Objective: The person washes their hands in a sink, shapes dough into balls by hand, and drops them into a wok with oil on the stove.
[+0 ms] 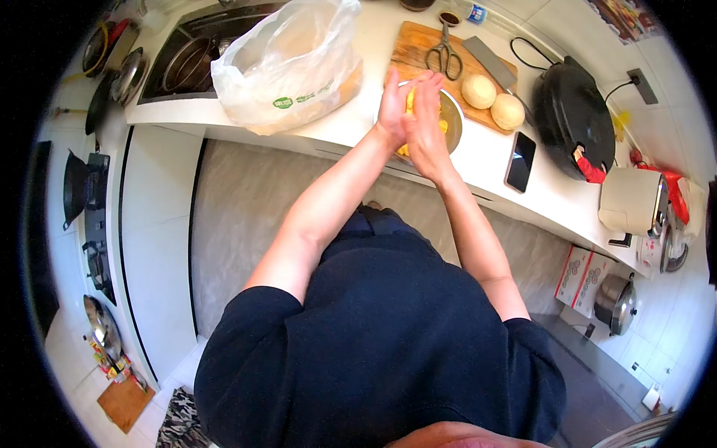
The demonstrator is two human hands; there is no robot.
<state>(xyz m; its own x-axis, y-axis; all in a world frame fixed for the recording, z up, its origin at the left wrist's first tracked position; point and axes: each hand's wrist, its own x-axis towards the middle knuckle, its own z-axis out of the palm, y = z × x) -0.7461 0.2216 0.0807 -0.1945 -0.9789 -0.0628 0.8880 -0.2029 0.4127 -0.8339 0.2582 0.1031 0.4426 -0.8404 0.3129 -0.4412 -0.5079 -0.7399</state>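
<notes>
My left hand (pixel 393 109) and my right hand (pixel 426 127) are brought together, palms facing, over a metal bowl (pixel 454 142) near the counter's front edge. Fingers on both are fairly straight. Soft-looking yellow food (pixel 411 99) shows between the hands, and more yellow pieces (pixel 444 125) lie in the bowl. Its exact kind is unclear, and the palms hide part of it. Just right of the bowl, two round pale-yellow balls (pixel 478 92) rest on a wooden cutting board (pixel 411 49). Scissors (pixel 445 58) and a broad-bladed knife (pixel 490 63) lie on that board too.
Left of the bowl stands a white plastic bag (pixel 287 71), beside a dark sink (pixel 190 60). A phone (pixel 520 162) lies at the right, near a black round electric pan (pixel 573 119) and a cream appliance (pixel 631 200). A small dark dish (pixel 449 19) is behind the board.
</notes>
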